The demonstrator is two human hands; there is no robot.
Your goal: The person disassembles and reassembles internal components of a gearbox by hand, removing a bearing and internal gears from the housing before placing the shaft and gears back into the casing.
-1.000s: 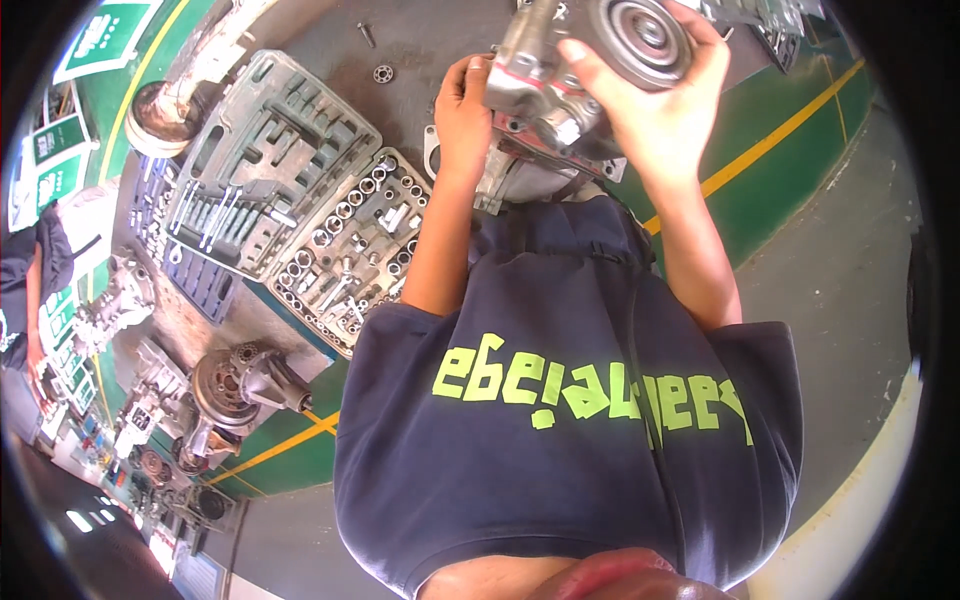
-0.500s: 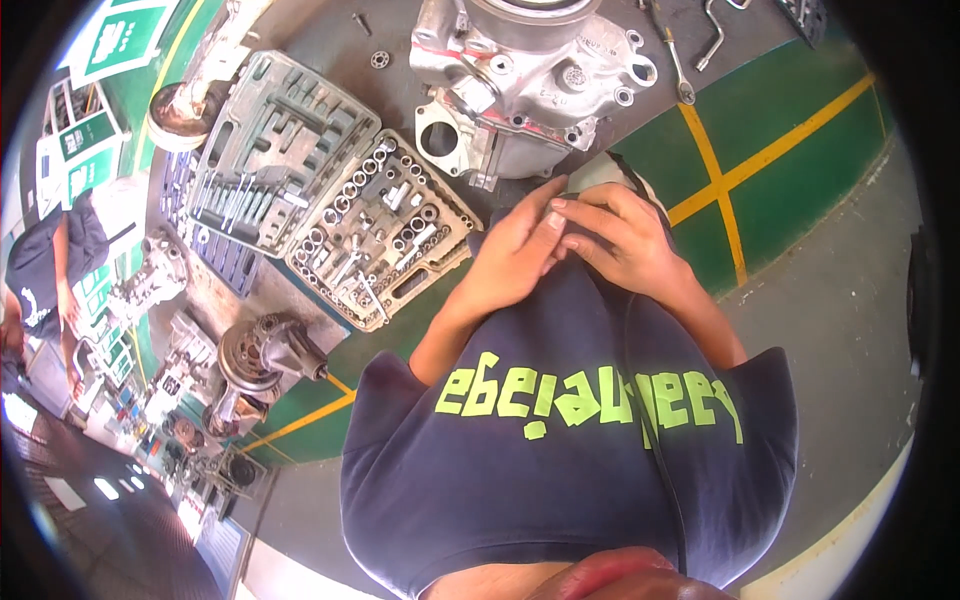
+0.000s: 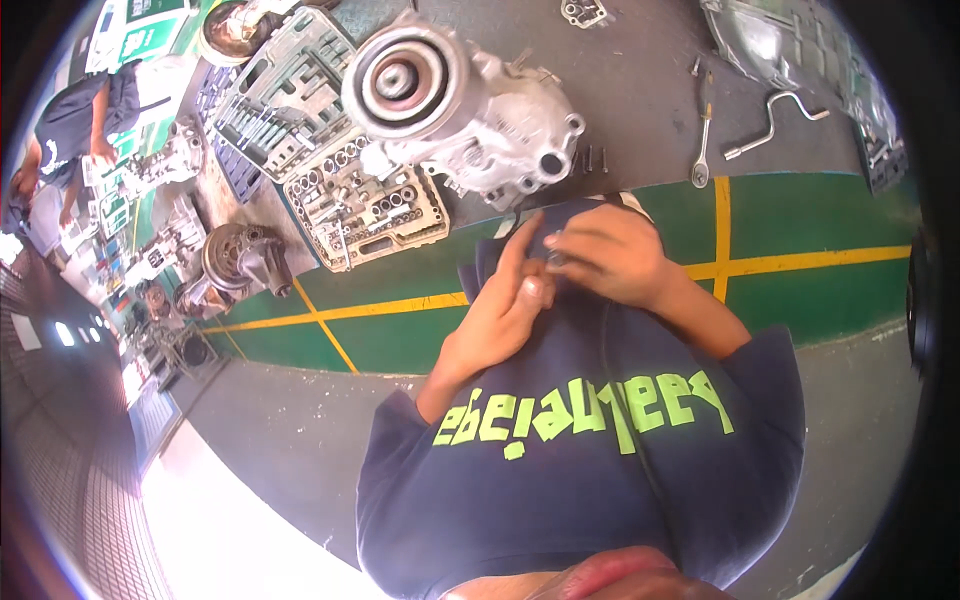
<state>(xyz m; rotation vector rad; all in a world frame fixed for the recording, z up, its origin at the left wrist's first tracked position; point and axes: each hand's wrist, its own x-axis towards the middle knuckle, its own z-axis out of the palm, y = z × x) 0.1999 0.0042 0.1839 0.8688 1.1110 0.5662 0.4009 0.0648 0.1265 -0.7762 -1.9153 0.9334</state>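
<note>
My hands are close together in front of my dark shirt. My right hand (image 3: pixel 615 255) pinches a small grey metal piece (image 3: pixel 554 258), too small to name, between thumb and fingers. Beside it my left hand (image 3: pixel 505 310) is partly closed, its index finger reaching forward and its thumb against the curled fingers; whatever it may hold is hidden. Ahead on the dark workbench (image 3: pixel 640 110) stands a silver metal housing (image 3: pixel 510 130) with a round ringed pulley (image 3: pixel 405 80) on top. Both hands are apart from it. Several bolts (image 3: pixel 590 160) lie just right of the housing.
An open socket set case (image 3: pixel 375 245) sits left of the housing. On the right lie a ratchet (image 3: pixel 703 150), a cranked speed wrench (image 3: pixel 772 125) and a large metal casing (image 3: pixel 770 45). Other machine parts (image 3: pixel 245 260) stand farther left, near another person (image 3: pixel 90 125).
My view has swung, so the housing sits farther left and the right-hand tools show more fully. My hands have parted slightly, and the small grey piece now shows at my right fingertips.
</note>
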